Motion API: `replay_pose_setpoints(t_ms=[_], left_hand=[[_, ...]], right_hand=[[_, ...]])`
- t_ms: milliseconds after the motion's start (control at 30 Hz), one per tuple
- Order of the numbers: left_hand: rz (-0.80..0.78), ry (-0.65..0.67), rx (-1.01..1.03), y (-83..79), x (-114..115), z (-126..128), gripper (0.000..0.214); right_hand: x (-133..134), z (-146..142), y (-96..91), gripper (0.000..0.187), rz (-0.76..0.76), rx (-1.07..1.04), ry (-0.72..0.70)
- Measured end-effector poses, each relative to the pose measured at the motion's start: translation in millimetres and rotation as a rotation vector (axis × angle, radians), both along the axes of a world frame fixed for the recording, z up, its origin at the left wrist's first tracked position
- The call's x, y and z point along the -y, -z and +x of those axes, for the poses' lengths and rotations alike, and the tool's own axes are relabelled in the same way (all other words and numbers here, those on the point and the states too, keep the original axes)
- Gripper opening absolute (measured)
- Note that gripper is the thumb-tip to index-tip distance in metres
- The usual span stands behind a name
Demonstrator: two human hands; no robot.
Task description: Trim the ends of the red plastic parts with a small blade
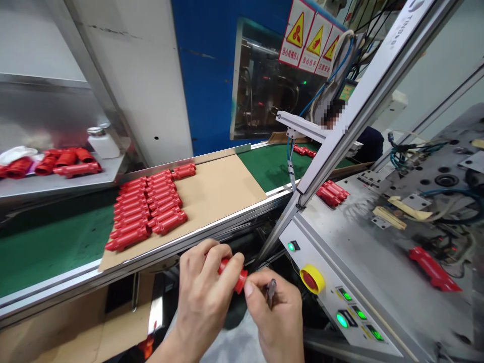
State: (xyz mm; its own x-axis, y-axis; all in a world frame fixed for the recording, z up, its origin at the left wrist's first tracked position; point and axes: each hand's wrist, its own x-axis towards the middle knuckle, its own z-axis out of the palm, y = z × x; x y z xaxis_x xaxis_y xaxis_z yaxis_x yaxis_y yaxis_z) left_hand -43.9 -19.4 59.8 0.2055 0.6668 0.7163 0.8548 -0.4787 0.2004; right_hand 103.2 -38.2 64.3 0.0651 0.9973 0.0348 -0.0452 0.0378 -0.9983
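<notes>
My left hand [202, 297] is wrapped round a red plastic tube part [235, 275], whose flanged end sticks out to the right. My right hand [278, 312] is closed on a small dark tool [271, 291], with its thumb touching the part's flange. Both hands are low in the middle of the view, in front of the conveyor's metal edge [181, 247]. A sheet of cardboard [219, 194] lies on the green belt [49, 242] and carries rows of the same red parts [149, 206].
A machine table [378, 262] on the right has a yellow-ringed red stop button [312, 279], green lit buttons [342, 319], one red part [433, 268] and a small stack of red parts [333, 191]. More red parts [68, 160] lie on a steel shelf at left. A person sits behind the slanted frame [368, 143].
</notes>
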Motion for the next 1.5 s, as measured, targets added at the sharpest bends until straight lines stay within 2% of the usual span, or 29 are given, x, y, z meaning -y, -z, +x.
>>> replay_pose_setpoints(t_ms=[67,133,200,233,300,367,400,467,533,600,733,1033,1133,1267,1367,1500], left_hand=[[-0.078,0.026,0.078,0.4,-1,1,0.026],[-0.213,0.084,0.235,0.6,-1,3,0.03],[-0.384,0.165,0.415,0.5,1,4,0.036],[-0.468,0.203,0.49,0.3,3,4,0.038],[-0.605,0.258,0.591,-0.2,7,3,0.038],[-0.671,0.277,0.626,-0.2,10,1,0.035],[-0.676,0.276,0.627,0.3,11,0,0.034],[-0.637,0.28,0.597,2.4,11,0,0.036],[-0.574,0.292,0.537,5.4,10,1,0.038],[-0.511,0.297,0.476,8.2,9,3,0.035],[-0.461,0.273,0.429,10.7,9,7,0.027],[-0.463,0.266,0.436,5.8,14,0,0.02],[-0.502,0.304,0.463,0.7,16,-1,0.018],[-0.666,0.385,0.563,-10.5,22,-1,0.013],[-0.786,0.377,0.618,-17.4,26,-1,0.01],[-0.852,0.356,0.626,-19.9,29,-1,0.008]], right_hand=[[-6,0,3.2,0.036,-0.029,-0.214,-0.066],[-13,5,3.5,0.039,-0.147,-0.568,-0.156],[-18,14,4.3,0.036,-0.264,-0.824,-0.164],[-19,19,5.9,0.032,-0.297,-0.85,-0.136],[-18,30,11.8,0.033,-0.278,-0.695,-0.084],[-14,41,17.8,0.046,-0.2,-0.37,-0.078],[-10,45,19.3,0.05,-0.145,-0.185,-0.077],[-5,49,16.7,0.045,-0.026,0.142,-0.085],[-3,49,7.3,0.034,0.047,0.316,-0.116],[-4,45,-4.5,0.031,0.061,0.328,-0.182],[-12,33,-17.5,0.034,-0.003,0.188,-0.231],[-12,20,-12.0,0.027,-0.004,0.14,-0.208],[-12,20,-15.1,0.025,-0.002,0.148,-0.229],[-12,21,-25.0,0.024,-0.027,0.13,-0.277],[-12,23,-31.6,0.026,-0.043,0.104,-0.321],[-12,26,-33.1,0.029,-0.034,0.142,-0.346]])
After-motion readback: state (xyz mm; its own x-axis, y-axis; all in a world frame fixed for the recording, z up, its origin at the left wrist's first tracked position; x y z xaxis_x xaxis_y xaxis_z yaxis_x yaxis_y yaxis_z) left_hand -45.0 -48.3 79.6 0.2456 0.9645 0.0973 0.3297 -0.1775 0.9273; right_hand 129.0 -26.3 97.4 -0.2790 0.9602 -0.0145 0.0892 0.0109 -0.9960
